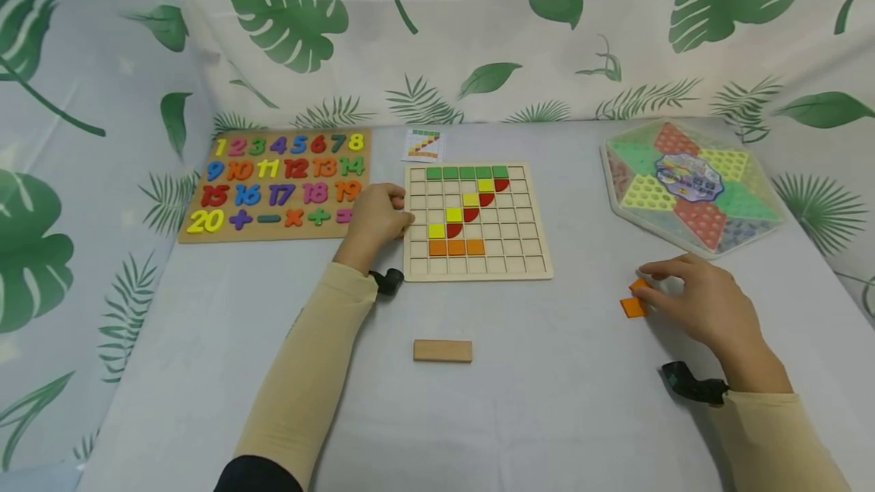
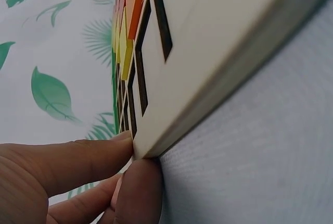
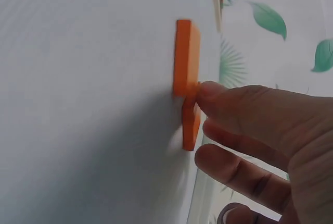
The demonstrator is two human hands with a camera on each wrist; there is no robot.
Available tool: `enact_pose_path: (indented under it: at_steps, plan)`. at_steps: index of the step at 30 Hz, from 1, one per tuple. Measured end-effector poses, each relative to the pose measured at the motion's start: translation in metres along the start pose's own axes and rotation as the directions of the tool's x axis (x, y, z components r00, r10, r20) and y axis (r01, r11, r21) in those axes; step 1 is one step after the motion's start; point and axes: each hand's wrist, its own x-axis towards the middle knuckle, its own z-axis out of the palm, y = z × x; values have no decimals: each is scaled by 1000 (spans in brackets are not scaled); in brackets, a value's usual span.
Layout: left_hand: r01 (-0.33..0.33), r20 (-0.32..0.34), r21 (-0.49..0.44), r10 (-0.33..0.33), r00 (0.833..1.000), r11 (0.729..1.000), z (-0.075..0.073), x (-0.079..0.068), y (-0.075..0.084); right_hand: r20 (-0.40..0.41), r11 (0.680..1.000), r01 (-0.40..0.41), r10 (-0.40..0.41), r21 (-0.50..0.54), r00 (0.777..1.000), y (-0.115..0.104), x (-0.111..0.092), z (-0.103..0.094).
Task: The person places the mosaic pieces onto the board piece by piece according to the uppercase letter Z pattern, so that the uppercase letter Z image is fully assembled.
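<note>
My left hand [image 1: 374, 219] pinches the left edge of a wooden grid board [image 1: 526, 241]; in the left wrist view its thumb and a finger meet the board's rim [image 2: 208, 73]. Green, yellow and orange square tiles and red quarter-round tiles fill some of the cells. On the right, my right hand [image 1: 711, 310] pinches a square orange tile [image 1: 639, 285] between thumb and index finger. Another orange tile [image 1: 632, 308] lies flat on the table right beside it. The right wrist view shows the thumb [image 3: 213, 96] against the pinched tile [image 3: 190, 125], its other fingers spread behind.
A small pattern card [image 1: 424, 146] lies behind the grid board. Left of it is a number puzzle board [image 1: 273, 211]. A hexagonal box [image 1: 629, 207] with coloured sections lies at the back right. A plain wooden block [image 1: 443, 351] lies in front of the grid board.
</note>
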Motion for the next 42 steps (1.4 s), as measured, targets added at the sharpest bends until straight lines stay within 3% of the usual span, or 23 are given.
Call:
enact_pose_path:
  at_steps: [17,22,32,42]
  plan:
    - [11,4,-20,-11,1000,1000,0,2,-2,58,999,-47,48,-18,997,-5,5,-1]
    - [6,1,-25,-6,1000,1000,-1,3,-3,21,1000,-19,19,-16,1000,-12,12,2]
    - [17,3,-29,-17,1000,999,0,2,-3,-4,989,146,-146,10,989,-63,39,15]
    - [10,-8,-20,-10,1000,1000,0,1,-1,-6,948,317,-317,4,948,-126,66,37]
